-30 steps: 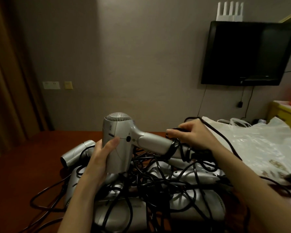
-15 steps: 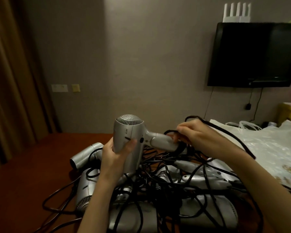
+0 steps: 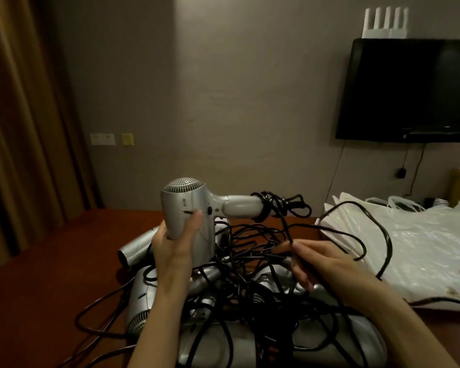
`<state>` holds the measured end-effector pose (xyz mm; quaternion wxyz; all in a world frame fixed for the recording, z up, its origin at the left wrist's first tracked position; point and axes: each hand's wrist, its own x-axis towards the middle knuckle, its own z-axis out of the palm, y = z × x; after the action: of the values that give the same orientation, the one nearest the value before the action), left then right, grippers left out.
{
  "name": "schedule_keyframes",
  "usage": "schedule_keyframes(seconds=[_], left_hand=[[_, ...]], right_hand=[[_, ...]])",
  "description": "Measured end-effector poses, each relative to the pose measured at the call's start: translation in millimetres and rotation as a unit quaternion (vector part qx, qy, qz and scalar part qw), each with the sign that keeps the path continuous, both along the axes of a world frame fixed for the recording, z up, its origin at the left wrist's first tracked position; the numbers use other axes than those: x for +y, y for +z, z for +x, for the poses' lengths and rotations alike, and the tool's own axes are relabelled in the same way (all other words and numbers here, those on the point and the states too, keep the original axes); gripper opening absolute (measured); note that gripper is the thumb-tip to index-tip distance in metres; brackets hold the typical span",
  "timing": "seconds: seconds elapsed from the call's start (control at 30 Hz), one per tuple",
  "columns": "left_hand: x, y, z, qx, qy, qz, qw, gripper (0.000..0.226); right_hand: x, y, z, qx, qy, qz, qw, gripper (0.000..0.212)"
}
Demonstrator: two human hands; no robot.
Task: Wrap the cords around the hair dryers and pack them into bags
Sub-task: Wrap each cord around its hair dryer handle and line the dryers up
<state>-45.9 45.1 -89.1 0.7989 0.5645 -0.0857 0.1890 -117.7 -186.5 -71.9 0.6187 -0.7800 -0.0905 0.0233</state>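
Winding the cord onto the dryer handle

Our left hand (image 3: 174,243) grips the dryer (image 3: 189,208) upright above the pile (image 3: 250,301) on the table (image 3: 37,288); our right hand (image 3: 322,264) pinches its cord (image 3: 284,224), a few turns already on the handle. We should keep the cord taut, clear of the tangle, laying turns side by side. The bags (image 3: 409,240) lie flat to the right; contents not visible.

Both hands (image 3: 174,241) (image 3: 320,264) raised, fingers curled, gripping.
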Motion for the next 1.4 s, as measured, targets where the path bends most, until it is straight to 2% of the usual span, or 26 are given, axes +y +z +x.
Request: schedule_keyframes(seconds=[0.03, 0.1, 0.2, 0.27, 0.33, 0.4, 0.5, 0.53, 0.57, 0.6, 0.67, 0.8, 0.93, 1.07, 1.13, 1.17, 1.2, 1.3, 1.33, 1.4], left_hand=[[-1, 0, 0, -0.001, -0.003, 0.000, 1.000, 0.054], [-3, 1, -2, -0.002, -0.008, -0.002, 1.000, 0.056], [-4, 2, -1, 0.010, -0.035, -0.021, 0.999, 0.057], [-3, 2, 1, 0.027, -0.062, -0.037, 0.997, 0.061], [-2, 3, 2, 0.042, -0.083, -0.050, 0.994, 0.068], [-1, 3, 2, 0.048, -0.103, -0.056, 0.992, 0.087], [-3, 5, -3, 0.059, -0.167, -0.037, 0.984, 0.106], [-3, 5, -5, 0.065, -0.187, -0.034, 0.980, 0.108], [-3, 5, -6, 0.071, -0.201, -0.034, 0.977, 0.109], [-2, 5, -6, 0.073, -0.205, -0.033, 0.976, 0.109], [-2, 3, -6, 0.059, -0.197, -0.012, 0.978, 0.102], [-2, 1, -6, 0.005, -0.177, 0.052, 0.983, 0.094], [0, 0, -4, -0.054, -0.145, 0.114, 0.981, 0.094], [-2, -3, -3, -0.095, -0.088, 0.137, 0.982, 0.059], [0, -5, -1, -0.102, -0.045, 0.126, 0.986, 0.053], [2, -6, -1, -0.101, -0.026, 0.117, 0.988, 0.051], [3, -6, 0, -0.100, -0.011, 0.110, 0.989, 0.051], [2, -4, -1, -0.112, 0.025, 0.107, 0.988, 0.049], [1, -3, -2, -0.119, 0.035, 0.107, 0.986, 0.048], [0, -3, -2, -0.122, 0.052, 0.102, 0.986, 0.046]], right_hand=[[0, 1, 1, 0.008, 0.022, -0.015, 1.000, 0.046], [3, 5, 4, 0.013, 0.077, -0.037, 0.996, 0.034], [14, 15, 14, 0.016, 0.137, -0.111, 0.984, 0.044], [18, 20, 23, 0.019, 0.140, -0.154, 0.978, 0.040], [20, 27, 31, 0.043, 0.141, -0.152, 0.977, 0.033], [20, 34, 40, 0.069, 0.125, -0.194, 0.971, 0.046], [-6, 25, 51, 0.060, 0.063, -0.227, 0.970, 0.044], [-22, 20, 61, 0.066, 0.030, -0.193, 0.979, 0.052], [-37, 15, 68, 0.060, -0.017, -0.178, 0.982, 0.070], [-46, 14, 73, 0.060, -0.057, -0.164, 0.983, 0.069], [-36, 35, 64, 0.059, -0.071, -0.206, 0.974, 0.026], [-12, 80, 43, -0.010, -0.024, -0.321, 0.947, 0.030], [-9, 85, 32, -0.056, -0.020, -0.364, 0.930, 0.028], [7, 88, 13, -0.163, -0.065, -0.416, 0.892, 0.032], [18, 75, -4, -0.215, -0.076, -0.445, 0.866, 0.030], [23, 66, -12, -0.239, -0.072, -0.438, 0.864, 0.026], [26, 58, -18, -0.249, -0.065, -0.397, 0.881, 0.024], [25, 39, -22, -0.173, -0.026, -0.158, 0.972, 0.033], [22, 33, -20, -0.147, -0.026, -0.100, 0.984, 0.031], [15, 24, -16, -0.135, -0.036, -0.063, 0.988, 0.027]])
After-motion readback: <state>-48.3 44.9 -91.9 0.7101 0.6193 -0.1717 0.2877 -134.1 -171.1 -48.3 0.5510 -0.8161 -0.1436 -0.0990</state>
